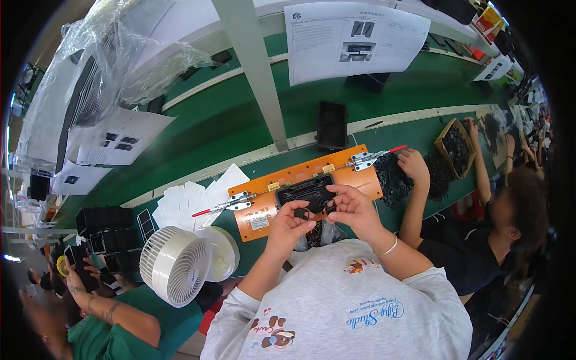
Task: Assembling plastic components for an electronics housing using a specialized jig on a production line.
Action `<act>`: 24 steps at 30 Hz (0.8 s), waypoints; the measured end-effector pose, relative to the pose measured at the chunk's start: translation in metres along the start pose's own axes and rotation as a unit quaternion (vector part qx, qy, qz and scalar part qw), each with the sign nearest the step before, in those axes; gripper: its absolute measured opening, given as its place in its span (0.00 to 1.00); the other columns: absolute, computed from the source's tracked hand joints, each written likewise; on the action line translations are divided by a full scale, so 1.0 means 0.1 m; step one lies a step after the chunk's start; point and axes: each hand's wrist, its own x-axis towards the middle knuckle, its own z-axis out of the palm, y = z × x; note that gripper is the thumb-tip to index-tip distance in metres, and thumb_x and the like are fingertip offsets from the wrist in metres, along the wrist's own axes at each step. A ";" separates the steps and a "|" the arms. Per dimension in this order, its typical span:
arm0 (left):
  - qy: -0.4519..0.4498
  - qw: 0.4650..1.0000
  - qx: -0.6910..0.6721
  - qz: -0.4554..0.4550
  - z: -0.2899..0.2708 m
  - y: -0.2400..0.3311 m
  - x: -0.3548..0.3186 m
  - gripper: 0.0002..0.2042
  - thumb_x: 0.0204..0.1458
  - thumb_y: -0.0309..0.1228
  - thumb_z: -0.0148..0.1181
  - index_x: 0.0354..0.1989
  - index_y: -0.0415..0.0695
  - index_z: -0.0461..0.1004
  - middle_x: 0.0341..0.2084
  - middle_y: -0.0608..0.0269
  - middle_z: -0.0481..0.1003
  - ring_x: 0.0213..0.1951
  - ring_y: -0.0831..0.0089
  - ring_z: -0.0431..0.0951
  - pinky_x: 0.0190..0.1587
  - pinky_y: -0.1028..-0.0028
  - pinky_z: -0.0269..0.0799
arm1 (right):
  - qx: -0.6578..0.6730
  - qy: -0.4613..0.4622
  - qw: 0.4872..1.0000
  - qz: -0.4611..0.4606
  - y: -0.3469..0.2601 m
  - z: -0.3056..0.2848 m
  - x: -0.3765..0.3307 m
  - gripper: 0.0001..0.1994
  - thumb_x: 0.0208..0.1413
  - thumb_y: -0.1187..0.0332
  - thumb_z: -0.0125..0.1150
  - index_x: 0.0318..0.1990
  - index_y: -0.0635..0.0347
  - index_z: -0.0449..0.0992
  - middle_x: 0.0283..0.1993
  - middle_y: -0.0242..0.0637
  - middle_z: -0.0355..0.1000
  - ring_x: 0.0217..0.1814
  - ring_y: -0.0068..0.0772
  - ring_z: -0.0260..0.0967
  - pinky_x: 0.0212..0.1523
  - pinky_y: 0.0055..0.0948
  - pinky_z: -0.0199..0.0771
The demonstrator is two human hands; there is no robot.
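Observation:
My left hand [289, 225] is closed in a pinch on a small black part [302, 213]. Close beside it, my right hand [356, 211] pinches another small black piece [330, 206], mostly covered by the fingers. Whether the two pieces are joined I cannot tell. Just beyond both hands, a black rectangular plastic housing [303, 191] sits in an orange fixture board [258, 211]. A toggle clamp with a red handle is mounted at each end of the board, the left clamp [240, 201] and the right clamp [363, 161].
White sheets [191, 201] and a white fan [177, 264] are on the left. A black bin [332, 125] stands behind the board. Loose black parts [393, 180] lie right, near a co-worker's hand [415, 165] and a cardboard box [447, 147]. Another person [129, 318] works at left.

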 end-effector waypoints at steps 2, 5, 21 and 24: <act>0.045 0.998 0.022 0.044 -0.05 -0.06 0.00 0.17 0.48 0.17 0.58 0.47 0.41 0.66 0.35 0.63 0.71 0.32 0.81 0.72 0.32 0.82 0.69 | -0.011 -0.007 1.000 -0.003 0.00 0.03 0.00 0.24 0.48 0.85 0.56 0.54 0.64 0.65 0.39 0.36 0.71 0.36 0.23 0.71 0.36 0.22 0.75; 0.080 0.995 0.049 0.015 -0.11 -0.04 -0.01 0.15 0.50 0.16 0.56 0.46 0.40 0.65 0.34 0.64 0.71 0.29 0.82 0.71 0.33 0.82 0.69 | -0.015 0.022 0.999 0.033 -0.02 0.05 0.00 0.20 0.49 0.84 0.56 0.51 0.65 0.67 0.38 0.36 0.71 0.34 0.25 0.72 0.34 0.22 0.75; 0.154 0.987 0.017 0.051 -0.51 -0.06 -0.06 0.08 0.57 0.19 0.43 0.44 0.40 0.60 0.42 0.51 0.74 0.27 0.76 0.75 0.28 0.80 0.68 | -0.275 0.065 0.952 0.119 0.24 -0.48 0.50 0.10 0.50 0.81 0.57 0.41 0.65 0.74 0.31 0.35 0.74 0.31 0.22 0.71 0.31 0.19 0.71; 0.147 0.987 0.057 0.026 -0.77 -0.09 0.00 0.07 0.54 0.18 0.48 0.41 0.37 0.66 0.39 0.53 0.76 0.27 0.75 0.76 0.29 0.80 0.70 | -0.387 0.095 0.917 0.028 0.46 -0.86 0.81 0.11 0.49 0.81 0.57 0.42 0.65 0.73 0.33 0.38 0.73 0.31 0.24 0.70 0.31 0.20 0.70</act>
